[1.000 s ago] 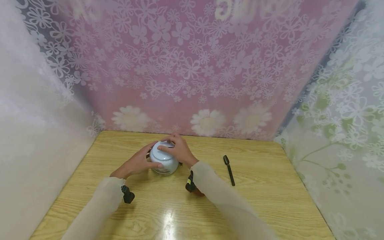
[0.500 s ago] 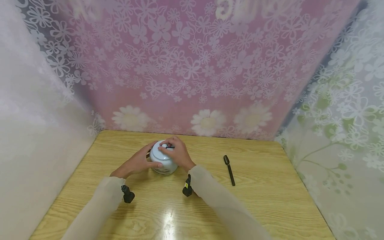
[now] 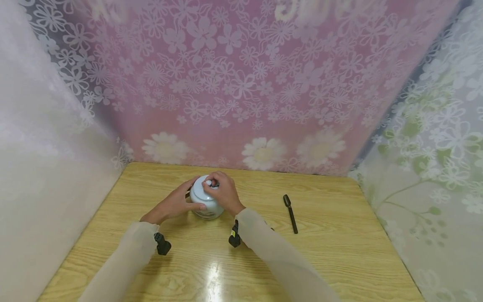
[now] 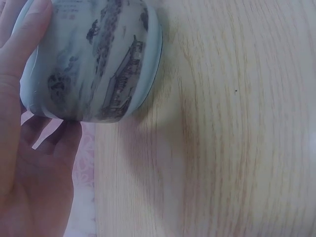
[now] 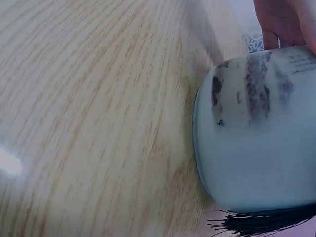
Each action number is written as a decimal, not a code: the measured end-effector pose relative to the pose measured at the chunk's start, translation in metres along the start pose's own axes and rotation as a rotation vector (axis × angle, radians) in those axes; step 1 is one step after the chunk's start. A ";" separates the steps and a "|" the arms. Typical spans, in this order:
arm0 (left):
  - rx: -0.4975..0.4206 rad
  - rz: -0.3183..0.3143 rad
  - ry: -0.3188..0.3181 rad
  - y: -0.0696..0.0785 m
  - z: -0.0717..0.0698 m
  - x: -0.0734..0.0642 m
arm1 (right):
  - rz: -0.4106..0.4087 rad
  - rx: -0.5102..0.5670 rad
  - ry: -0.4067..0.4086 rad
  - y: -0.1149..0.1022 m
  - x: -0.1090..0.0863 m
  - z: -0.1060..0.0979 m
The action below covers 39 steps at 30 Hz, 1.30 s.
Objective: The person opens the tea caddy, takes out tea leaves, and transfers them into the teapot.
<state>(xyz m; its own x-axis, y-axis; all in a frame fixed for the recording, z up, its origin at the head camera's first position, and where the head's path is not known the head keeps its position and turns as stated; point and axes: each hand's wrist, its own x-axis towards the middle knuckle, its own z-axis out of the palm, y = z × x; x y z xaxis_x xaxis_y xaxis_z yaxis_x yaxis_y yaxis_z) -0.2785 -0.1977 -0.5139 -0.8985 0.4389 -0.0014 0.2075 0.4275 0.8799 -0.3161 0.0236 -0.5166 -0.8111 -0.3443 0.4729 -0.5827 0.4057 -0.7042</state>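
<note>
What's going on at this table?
A person's left hand holds a pale blue-white, rounded, glossy jar with a dark painted landscape, on a yellowish wood-grain table. The right hand has thumb and curled fingers around the small pale round knob of the round pale-blue lid, which is on the jar. A black stringy tassel hangs beside the jar. A dark long-handled spoon lies untouched to the right.

Nothing is reading as a clear word or number. Along the top of the pink flowered backdrop [image 3: 241, 84] rising behind the jar [image 3: 209, 206], pale letter-like shapes [image 3: 287, 9] are showing, too blurred and cut off to make out, and small rows of dark characters [image 5: 302, 63] on the jar's side, beside its painted band, are appearing too tiny to decipher.
</note>
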 end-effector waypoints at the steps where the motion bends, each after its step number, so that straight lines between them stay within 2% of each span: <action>1: -0.002 -0.001 0.000 0.001 0.000 0.000 | -0.005 -0.005 0.002 0.000 0.000 0.000; 9: 0.006 0.015 0.006 0.000 0.001 0.000 | -0.015 -0.016 0.018 -0.005 -0.001 -0.001; 21: 0.014 0.019 0.001 0.000 0.001 -0.001 | -0.089 -0.022 0.088 -0.006 -0.004 0.003; 27: -0.014 0.022 -0.005 -0.004 0.000 -0.001 | -0.083 0.025 0.120 -0.005 -0.004 0.005; 29: -0.015 0.017 0.000 -0.005 0.000 0.000 | -0.073 0.038 0.097 -0.006 -0.004 0.002; 35: -0.025 0.024 -0.008 -0.005 0.000 -0.001 | -0.033 0.039 -0.047 -0.010 -0.004 -0.016; 39: -0.035 0.007 -0.001 -0.010 0.000 -0.001 | -0.013 0.010 -0.144 -0.011 0.000 -0.027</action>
<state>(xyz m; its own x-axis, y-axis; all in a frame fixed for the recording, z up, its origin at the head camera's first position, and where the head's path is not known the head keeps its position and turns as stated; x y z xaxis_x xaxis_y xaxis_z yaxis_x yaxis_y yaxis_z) -0.2800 -0.2022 -0.5222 -0.8967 0.4427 0.0043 0.1999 0.3963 0.8961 -0.3109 0.0420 -0.4941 -0.7873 -0.4677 0.4018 -0.5922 0.3920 -0.7040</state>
